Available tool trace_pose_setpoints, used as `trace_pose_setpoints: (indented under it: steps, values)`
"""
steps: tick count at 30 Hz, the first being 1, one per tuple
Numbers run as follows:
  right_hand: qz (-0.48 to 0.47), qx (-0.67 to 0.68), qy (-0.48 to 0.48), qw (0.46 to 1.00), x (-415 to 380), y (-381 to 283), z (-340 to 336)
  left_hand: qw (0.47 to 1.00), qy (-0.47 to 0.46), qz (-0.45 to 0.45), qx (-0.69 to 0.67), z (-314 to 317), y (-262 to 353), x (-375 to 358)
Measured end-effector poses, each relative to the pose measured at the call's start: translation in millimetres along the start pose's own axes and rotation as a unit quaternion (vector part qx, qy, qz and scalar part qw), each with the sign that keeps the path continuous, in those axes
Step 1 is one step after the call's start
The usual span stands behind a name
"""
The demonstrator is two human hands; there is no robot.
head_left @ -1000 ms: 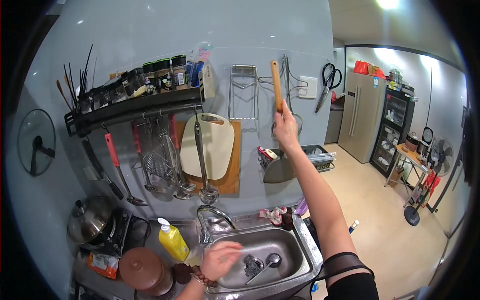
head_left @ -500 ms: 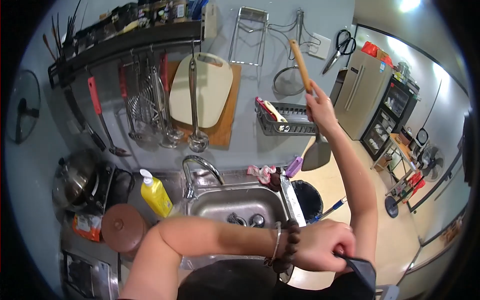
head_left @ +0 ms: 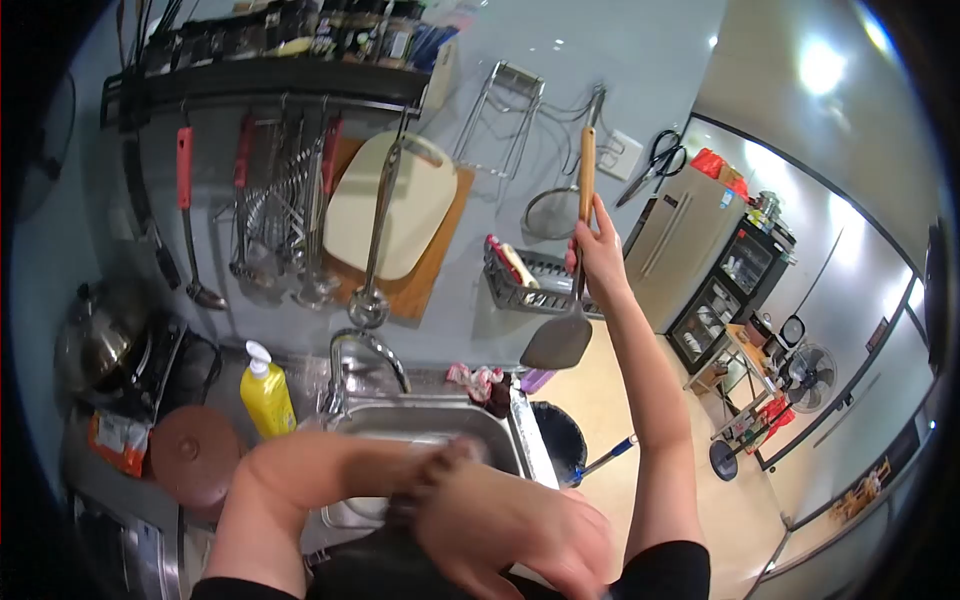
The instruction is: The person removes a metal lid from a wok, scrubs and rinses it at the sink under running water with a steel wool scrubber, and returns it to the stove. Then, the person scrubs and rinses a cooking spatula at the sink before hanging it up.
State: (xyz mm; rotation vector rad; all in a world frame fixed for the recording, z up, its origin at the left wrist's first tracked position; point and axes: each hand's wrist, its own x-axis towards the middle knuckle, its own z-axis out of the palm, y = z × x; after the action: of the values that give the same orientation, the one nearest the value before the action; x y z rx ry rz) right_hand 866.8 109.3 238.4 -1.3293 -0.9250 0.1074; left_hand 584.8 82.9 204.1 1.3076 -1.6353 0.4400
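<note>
My right hand (head_left: 600,258) is raised in front of the wall, closed around a wok spatula (head_left: 558,341). The spatula's wooden handle points up and its broad grey blade hangs down, near the grey wall rack (head_left: 512,290). Low in the view, my left hand (head_left: 520,530) is close to my body and smeared by motion, so its fingers cannot be made out. A beaded bracelet (head_left: 425,480) circles that wrist. My left forearm crosses in front of the steel sink (head_left: 440,420) and hides part of it.
A yellow pump bottle (head_left: 267,395) stands left of the faucet (head_left: 365,345), beside a brown lidded pot (head_left: 195,455). Ladles and a white cutting board (head_left: 390,205) hang on the wall. A black bin (head_left: 557,438) stands right of the sink; a fridge (head_left: 670,245) is farther back.
My left hand has let go of the black sleeve at my right arm and moved left. The spatula is now more upright, its blade shifted left. The view has turned slightly.
</note>
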Motion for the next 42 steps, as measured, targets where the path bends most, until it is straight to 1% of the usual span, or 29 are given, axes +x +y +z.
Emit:
trace_pose_setpoints:
  steps: [1,2,4,5,6,7,8,9,10,11,12,14,15,16,17,18,19,20,21,22,23,24,25,28,30,35,38,41,42]
  values:
    - [-0.021,-0.056,0.004,0.998,16,-10,2,0.988,-0.039,-0.124,0.082,-17,20,-15]
    - [-0.041,-0.111,0.007,0.993,32,-19,3,0.976,-0.035,-0.171,0.132,-21,35,-26]
    - [-0.061,-0.103,0.038,0.992,64,-28,8,0.951,0.006,-0.233,0.203,-23,61,-42]
    - [-0.073,-0.097,0.064,0.991,79,-31,11,0.967,0.105,-0.202,0.113,-17,70,-54]
    - [-0.078,-0.093,0.065,0.990,92,-34,13,0.981,0.152,-0.117,-0.034,-17,74,-62]
    - [-0.075,-0.080,0.097,0.989,105,-35,16,0.940,0.307,-0.028,-0.149,5,80,-71]
    - [-0.072,-0.066,0.129,0.987,113,-38,19,0.912,0.340,0.003,-0.231,6,97,-68]
    - [-0.075,-0.063,0.128,0.987,120,-37,21,0.913,0.338,0.002,-0.227,6,110,-73]
    - [-0.078,-0.054,0.137,0.986,124,-37,24,0.937,0.339,-0.081,0.020,9,122,-81]
    - [-0.079,-0.044,0.146,0.985,132,-34,26,0.897,0.317,-0.158,0.266,9,132,-90]
    - [-0.079,-0.042,0.144,0.986,146,-26,20,0.895,0.318,-0.159,0.268,8,140,-98]
    - [-0.220,-0.163,0.146,0.951,150,-14,25,0.855,0.259,-0.235,0.384,17,151,-112]
    - [-0.186,-0.064,0.119,0.973,125,-19,33,0.843,0.278,-0.247,0.389,26,153,-116]
    - [-0.177,0.018,0.063,0.982,93,-29,45,0.838,0.431,-0.172,0.285,37,151,-118]
    - [-0.166,0.027,0.050,0.984,58,-38,60,0.797,0.570,-0.084,0.179,48,151,-122]
    - [-0.159,0.070,0.004,0.985,27,-37,71,0.741,0.531,-0.148,0.383,50,150,-134]
    - [-0.154,0.059,0.001,0.986,-11,-34,85,0.648,0.463,-0.215,0.565,47,150,-146]
    - [-0.135,0.060,-0.016,0.989,-46,-31,100,0.571,0.370,-0.304,0.666,44,152,-148]
    - [-0.160,0.039,-0.064,0.984,-67,10,105,0.481,0.265,-0.388,0.740,42,149,-149]
    - [-0.141,0.035,-0.137,0.980,-99,27,122,0.479,0.300,-0.412,0.715,41,141,-157]
    - [-0.061,0.003,-0.230,0.971,-126,26,138,0.476,0.331,-0.430,0.692,39,135,-165]
    - [-0.002,-0.039,-0.271,0.962,-141,45,152,0.456,0.331,-0.433,0.703,37,136,-167]
    - [0.003,-0.047,-0.312,0.949,-150,41,168,0.462,0.363,-0.438,0.680,34,139,-168]
    - [-0.066,-0.070,-0.286,0.953,-150,42,215,0.449,0.402,-0.435,0.669,25,152,-166]
    - [-0.244,-0.118,-0.211,0.939,-137,31,244,0.439,0.412,-0.435,0.670,20,160,-166]
    - [-0.218,-0.082,-0.154,0.960,-113,20,286,0.444,0.414,-0.466,0.644,40,169,-187]
    - [-0.245,-0.077,-0.120,0.959,-109,21,296,0.423,0.507,-0.473,0.583,53,175,-195]
    - [-0.226,-0.075,-0.109,0.965,-109,24,300,0.410,0.522,-0.478,0.575,62,184,-207]
    - [-0.261,-0.099,-0.088,0.956,-108,27,302,0.410,0.523,-0.483,0.570,63,187,-210]
